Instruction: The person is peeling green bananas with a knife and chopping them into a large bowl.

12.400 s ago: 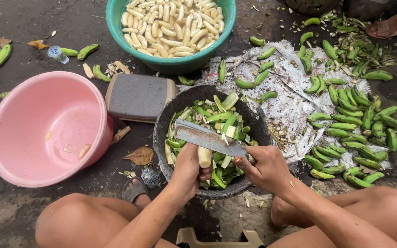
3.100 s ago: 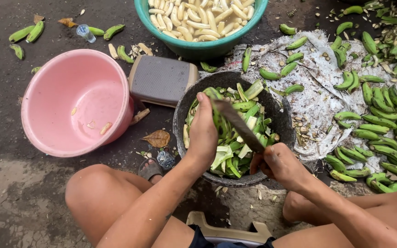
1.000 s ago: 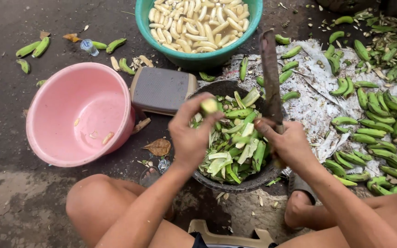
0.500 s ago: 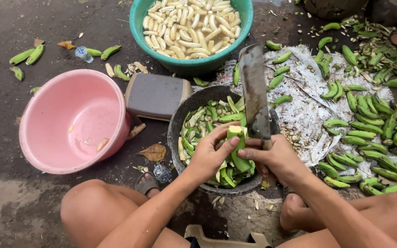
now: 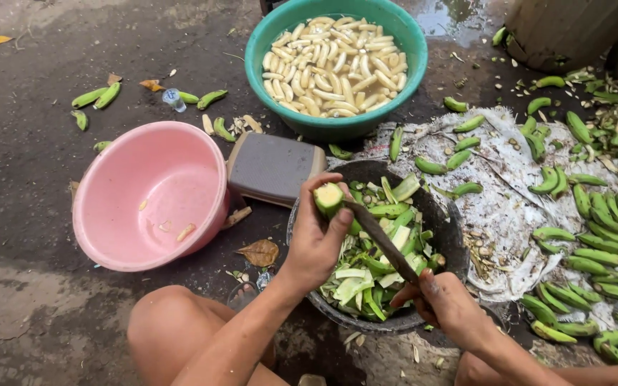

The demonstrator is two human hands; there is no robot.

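My left hand (image 5: 317, 239) grips a green banana (image 5: 330, 198) upright, its cut end facing up. My right hand (image 5: 446, 304) holds the handle of a large knife (image 5: 380, 240), whose blade edge rests against the banana's side. Both hands are over a dark round basin (image 5: 452, 239) filled with green peels. A teal basin (image 5: 413, 64) of peeled pale bananas stands at the back.
A pink basin (image 5: 130, 175) with a few scraps sits to the left, a grey block (image 5: 275, 168) beside it. Several unpeeled green bananas (image 5: 595, 243) lie on a white sack at the right. More bananas are scattered on the wet ground. My bare knee (image 5: 169, 336) is below.
The knife, held upright half a second ago, has come down onto the banana's side. My left hand has lifted the banana with its cut end up.
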